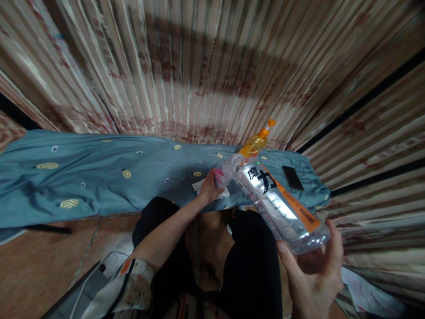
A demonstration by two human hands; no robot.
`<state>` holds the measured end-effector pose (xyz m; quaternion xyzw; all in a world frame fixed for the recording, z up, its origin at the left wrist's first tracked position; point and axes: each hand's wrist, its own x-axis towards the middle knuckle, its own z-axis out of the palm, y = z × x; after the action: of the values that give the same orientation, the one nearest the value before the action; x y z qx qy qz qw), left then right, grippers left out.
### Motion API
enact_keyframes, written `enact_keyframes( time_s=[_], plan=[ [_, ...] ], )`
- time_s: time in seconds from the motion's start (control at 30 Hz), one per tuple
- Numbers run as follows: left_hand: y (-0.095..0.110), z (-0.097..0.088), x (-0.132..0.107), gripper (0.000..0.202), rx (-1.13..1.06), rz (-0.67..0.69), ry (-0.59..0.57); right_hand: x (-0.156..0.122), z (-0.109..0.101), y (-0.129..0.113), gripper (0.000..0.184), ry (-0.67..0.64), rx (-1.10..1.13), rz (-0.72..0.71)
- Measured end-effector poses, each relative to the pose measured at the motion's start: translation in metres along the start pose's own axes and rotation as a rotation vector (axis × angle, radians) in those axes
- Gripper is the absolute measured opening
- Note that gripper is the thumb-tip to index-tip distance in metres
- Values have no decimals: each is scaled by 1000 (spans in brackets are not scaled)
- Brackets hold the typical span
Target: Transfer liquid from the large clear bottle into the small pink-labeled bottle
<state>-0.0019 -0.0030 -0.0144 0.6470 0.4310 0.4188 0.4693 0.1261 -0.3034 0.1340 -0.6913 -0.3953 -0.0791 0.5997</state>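
My right hand (314,274) grips the base of a clear plastic bottle (275,204) with a silver and orange label, held tilted with its open neck pointing away to the left. My left hand (210,188) is closed on something small and pink, which looks like the bottle's cap (219,177), right at the bottle's mouth. Under the left hand a white napkin or tissue (199,187) lies on the blue-green cloth (99,177). My black-clad legs (245,266) show below.
An orange pump-top bottle (256,141) stands on the cloth behind the clear bottle. A dark phone (292,177) lies on the cloth at the right. Striped curtains (199,66) hang behind. A grey bag (86,292) sits on the brown floor at lower left.
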Motion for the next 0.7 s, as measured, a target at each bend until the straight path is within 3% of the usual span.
enact_keyframes(
  time_s=[0.37,0.7],
  plan=[
    [11,-5,-2,93,-116,-30,-6,-2,-2,-3,144,-5,19,104],
    [-3,-1,1,95,-140,12,-9,0,-2,-4,139,3,3,74]
  ],
)
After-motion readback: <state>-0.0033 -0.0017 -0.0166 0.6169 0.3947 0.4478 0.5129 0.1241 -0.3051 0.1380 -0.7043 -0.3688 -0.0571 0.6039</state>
